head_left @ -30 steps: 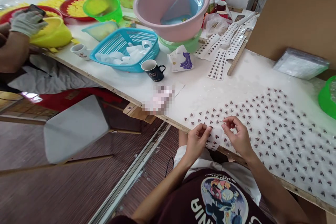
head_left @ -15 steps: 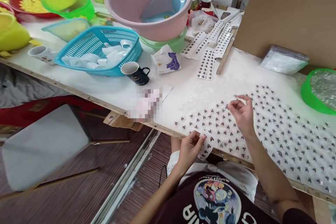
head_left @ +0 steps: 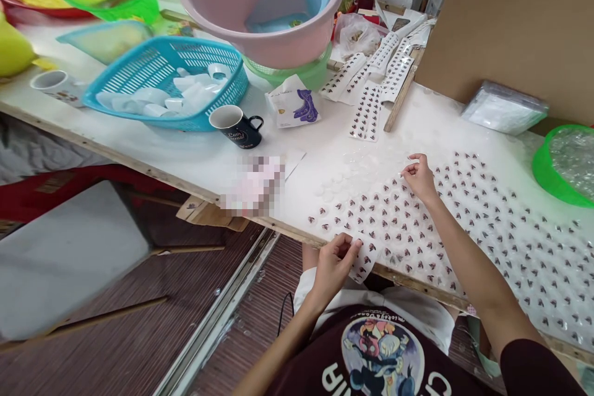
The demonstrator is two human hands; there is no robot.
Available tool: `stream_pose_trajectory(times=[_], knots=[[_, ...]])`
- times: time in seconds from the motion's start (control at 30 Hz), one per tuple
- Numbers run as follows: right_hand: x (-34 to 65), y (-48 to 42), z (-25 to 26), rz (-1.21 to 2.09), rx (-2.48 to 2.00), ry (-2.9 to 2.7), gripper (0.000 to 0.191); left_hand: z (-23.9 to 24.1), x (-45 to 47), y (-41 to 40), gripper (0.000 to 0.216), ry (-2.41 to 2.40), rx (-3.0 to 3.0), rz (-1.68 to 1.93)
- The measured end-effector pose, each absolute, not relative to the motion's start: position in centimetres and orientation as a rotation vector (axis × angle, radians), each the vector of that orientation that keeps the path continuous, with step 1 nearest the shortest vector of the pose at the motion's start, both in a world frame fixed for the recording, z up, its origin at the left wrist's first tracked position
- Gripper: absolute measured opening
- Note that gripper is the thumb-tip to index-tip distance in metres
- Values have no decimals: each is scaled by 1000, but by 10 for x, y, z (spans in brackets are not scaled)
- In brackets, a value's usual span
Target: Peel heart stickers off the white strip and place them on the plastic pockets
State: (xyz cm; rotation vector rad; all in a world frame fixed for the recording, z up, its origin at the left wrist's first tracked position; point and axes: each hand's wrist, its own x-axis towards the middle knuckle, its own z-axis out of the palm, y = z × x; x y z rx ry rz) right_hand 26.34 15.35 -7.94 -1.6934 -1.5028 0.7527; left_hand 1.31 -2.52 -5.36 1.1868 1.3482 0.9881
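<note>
A white-topped bench (head_left: 325, 164) runs across the view, with a tall brown board (head_left: 505, 18) standing at its far right side. Towards the back sits a pink tub (head_left: 288, 49) with a light blue scoop (head_left: 273, 6) inside, and in front of it to the left is a blue basket (head_left: 204, 117) of white plastic pieces. A green bowl (head_left: 544, 176) filled with clear plastic stands at the right. Of the two hands, the left hand (head_left: 335, 262) is narrow, thumb and fingers pinching a small printed sheet (head_left: 364, 265) at the bench's near edge. The right hand (head_left: 420, 178) reaches farther out, fingers curled just above the upper edge of the rows (whether it pinches anything is too small to tell). A dark mug (head_left: 237, 127) stands near the basket. Smallest are the dark printed marks (head_left: 404, 220), spread over the bench in loose rows beneath and beside the right forearm.
</note>
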Motion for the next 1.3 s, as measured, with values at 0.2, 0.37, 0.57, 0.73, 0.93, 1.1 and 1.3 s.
stream_pose_trajectory(times=[0.2,0.37,0.57,0.73,0.93,1.1,1.3], knots=[[255,156,-90,570,-1799,-1692,44,-56,12,-25,38,1313,1159,972],[252,155,-95,435,-1801,-1704,46,-61,11,-25,39,1292,1155,969],[274,156,-81,639,-1780,-1551,46,-63,10,-26,41,1283,1149,957],[277,151,-72,876,-1721,-1499,47,-63,12,-25,42,1287,1162,965],[268,137,-62,874,-1720,-1589,43,-62,10,-26,41,1295,1159,966],[267,105,-57,973,-1721,-1786,41,-61,10,-27,40,1301,1158,963],[262,92,-68,728,-1837,-1987,44,-59,12,-25,40,1296,1159,968]])
